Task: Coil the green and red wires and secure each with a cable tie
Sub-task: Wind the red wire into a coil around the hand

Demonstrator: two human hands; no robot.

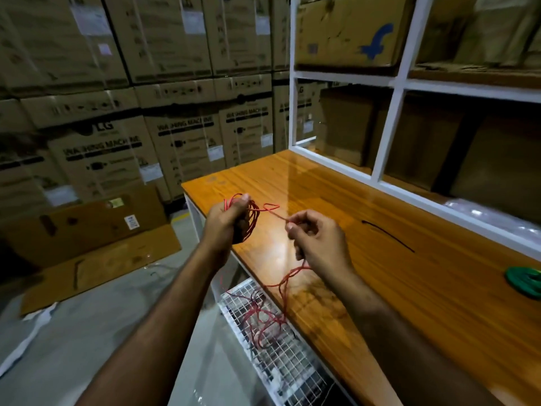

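Above the orange wooden tabletop's (366,288) left edge, left hand (227,221) grips the thin red wire's (281,284) coil; right hand (317,240) pinches its strand.

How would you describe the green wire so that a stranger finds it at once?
Look at the wooden table below the white shelf frame. At its right edge lies the green wire, a flat coil. It is the only green thing; the red wire is in the hands.

Bare wooden tabletop (336,200) ahead, white shelf frame (389,133) blocking right, red wire (281,285) dangling below.
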